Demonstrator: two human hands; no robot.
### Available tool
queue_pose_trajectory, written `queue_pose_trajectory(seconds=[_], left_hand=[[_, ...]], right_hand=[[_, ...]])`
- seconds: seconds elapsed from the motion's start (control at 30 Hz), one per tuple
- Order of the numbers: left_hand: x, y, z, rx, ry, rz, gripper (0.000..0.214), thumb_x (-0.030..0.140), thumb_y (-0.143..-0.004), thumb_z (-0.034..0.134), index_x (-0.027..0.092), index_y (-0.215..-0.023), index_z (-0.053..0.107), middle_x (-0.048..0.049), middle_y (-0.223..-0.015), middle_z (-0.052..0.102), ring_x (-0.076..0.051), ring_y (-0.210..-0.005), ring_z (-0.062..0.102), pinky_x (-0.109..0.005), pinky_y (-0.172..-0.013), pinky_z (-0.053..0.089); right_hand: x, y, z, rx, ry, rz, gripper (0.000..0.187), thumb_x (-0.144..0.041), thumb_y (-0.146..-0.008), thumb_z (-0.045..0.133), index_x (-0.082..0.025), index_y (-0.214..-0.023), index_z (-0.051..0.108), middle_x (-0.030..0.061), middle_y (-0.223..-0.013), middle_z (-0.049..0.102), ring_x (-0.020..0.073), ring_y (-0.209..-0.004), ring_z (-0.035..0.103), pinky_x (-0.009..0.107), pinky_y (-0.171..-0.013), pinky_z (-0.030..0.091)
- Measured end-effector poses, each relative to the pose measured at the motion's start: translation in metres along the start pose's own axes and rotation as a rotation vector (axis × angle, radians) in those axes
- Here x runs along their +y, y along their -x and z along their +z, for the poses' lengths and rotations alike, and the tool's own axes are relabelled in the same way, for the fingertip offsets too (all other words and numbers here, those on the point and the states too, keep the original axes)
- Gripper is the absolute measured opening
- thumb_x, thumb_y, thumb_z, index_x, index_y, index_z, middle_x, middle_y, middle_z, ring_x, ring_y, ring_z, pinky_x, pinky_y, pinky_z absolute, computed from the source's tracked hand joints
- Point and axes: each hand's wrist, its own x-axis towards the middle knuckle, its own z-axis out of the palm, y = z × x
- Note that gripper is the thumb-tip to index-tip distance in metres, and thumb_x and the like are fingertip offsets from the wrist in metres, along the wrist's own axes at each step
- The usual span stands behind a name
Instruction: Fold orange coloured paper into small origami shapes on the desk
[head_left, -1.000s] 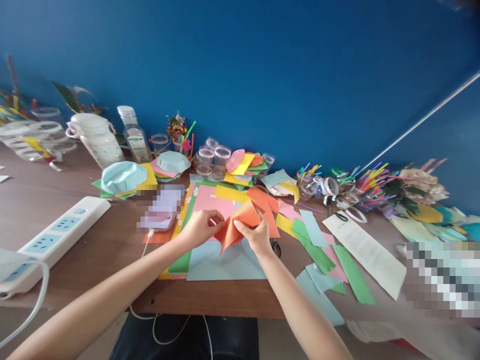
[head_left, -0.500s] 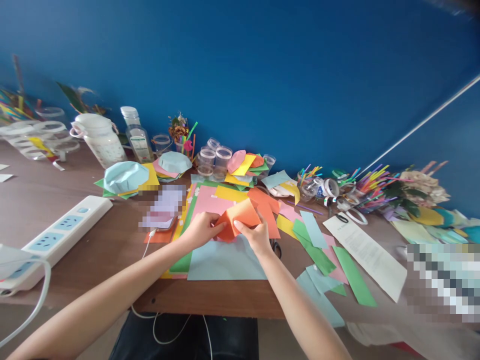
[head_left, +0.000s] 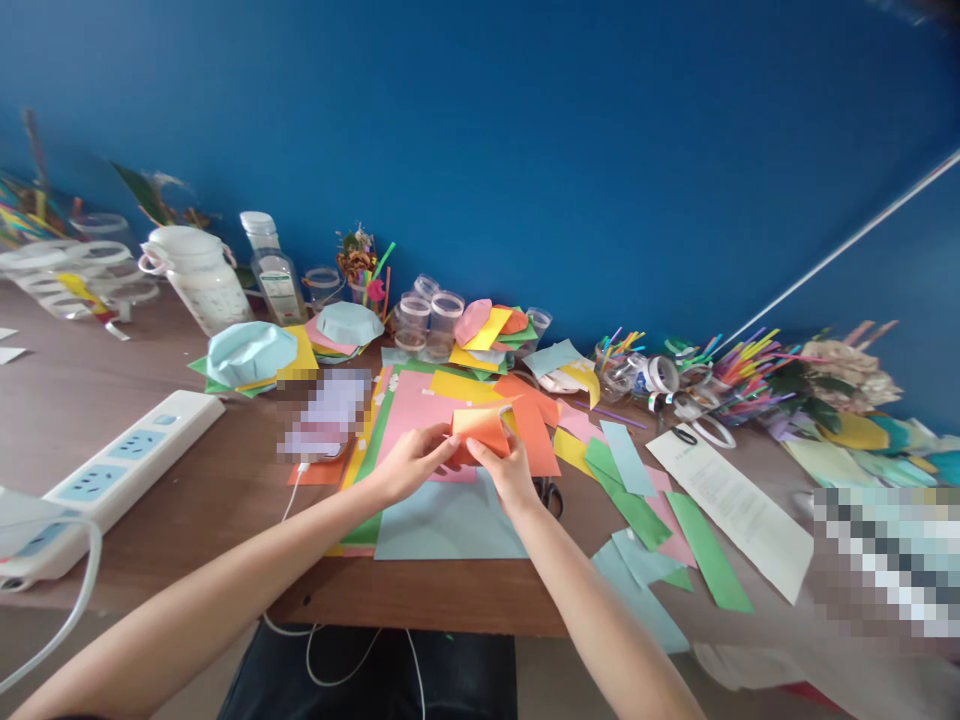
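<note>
A folded piece of orange paper (head_left: 480, 432) is pinched between my left hand (head_left: 411, 463) and my right hand (head_left: 504, 472), with the fingertips of both on its edges. Its lower part is hidden by my fingers. Below my hands lies a pale blue paper sheet (head_left: 450, 525), and a pink sheet (head_left: 412, 410) sits beyond them. Loose orange sheets (head_left: 536, 437) lie just right of my right hand. Black-handled scissors (head_left: 552, 497) poke out from under the paper near my right wrist.
A white power strip (head_left: 131, 460) and a blurred phone (head_left: 326, 415) lie left of my hands. Clear plastic cups (head_left: 426, 317), pale blue folded paper forms (head_left: 251, 353), coloured straws (head_left: 750, 375) and green paper strips (head_left: 709, 565) crowd the wooden table (head_left: 420, 600).
The orange paper has been folded smaller and now looks more compact. My hands have drawn closer together on it, and it sits a little higher over the pink sheet.
</note>
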Motion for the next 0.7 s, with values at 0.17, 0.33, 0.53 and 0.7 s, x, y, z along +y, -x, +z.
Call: queue_pose_trajectory(seconds=[0.17, 0.33, 0.53, 0.7], left_hand=[[-0.006, -0.002, 0.002, 0.061, 0.007, 0.040, 0.039, 0.049, -0.088, 0.051, 0.013, -0.100, 0.056, -0.0092, -0.087, 0.070, -0.021, -0.082, 0.069, -0.031, -0.071, 0.056], [-0.011, -0.005, 0.000, 0.076, 0.072, 0.005, 0.039, 0.050, -0.086, 0.053, 0.013, -0.100, 0.055, -0.0079, -0.081, 0.070, -0.019, -0.076, 0.070, -0.031, -0.072, 0.057], [-0.007, -0.004, 0.001, 0.054, 0.078, 0.001, 0.044, 0.050, -0.087, 0.052, 0.012, -0.108, 0.055, -0.0110, -0.089, 0.070, -0.020, -0.080, 0.069, -0.034, -0.074, 0.057], [-0.007, -0.003, 0.002, 0.026, 0.117, 0.009, 0.048, 0.046, -0.083, 0.060, 0.013, -0.118, 0.053, -0.0132, -0.098, 0.070, -0.024, -0.091, 0.068, -0.036, -0.079, 0.055]], right_hand=[[-0.011, 0.004, 0.007, -0.138, -0.075, 0.013, 0.034, -0.039, -0.071, 0.069, -0.024, -0.101, 0.062, 0.0021, -0.097, 0.068, 0.0227, -0.092, 0.065, 0.037, -0.078, 0.058], [-0.012, 0.003, 0.003, -0.085, 0.023, 0.001, 0.035, -0.039, -0.072, 0.069, -0.024, -0.102, 0.060, 0.0024, -0.094, 0.068, 0.0192, -0.080, 0.065, 0.031, -0.068, 0.058], [0.000, 0.000, 0.001, -0.063, 0.108, -0.116, 0.031, -0.034, -0.072, 0.069, -0.021, -0.099, 0.060, 0.0032, -0.092, 0.068, 0.0199, -0.083, 0.065, 0.032, -0.074, 0.055], [-0.002, 0.001, 0.002, -0.085, 0.092, -0.094, 0.029, -0.034, -0.074, 0.067, -0.023, -0.101, 0.061, 0.0028, -0.093, 0.069, 0.0212, -0.086, 0.065, 0.033, -0.075, 0.056]])
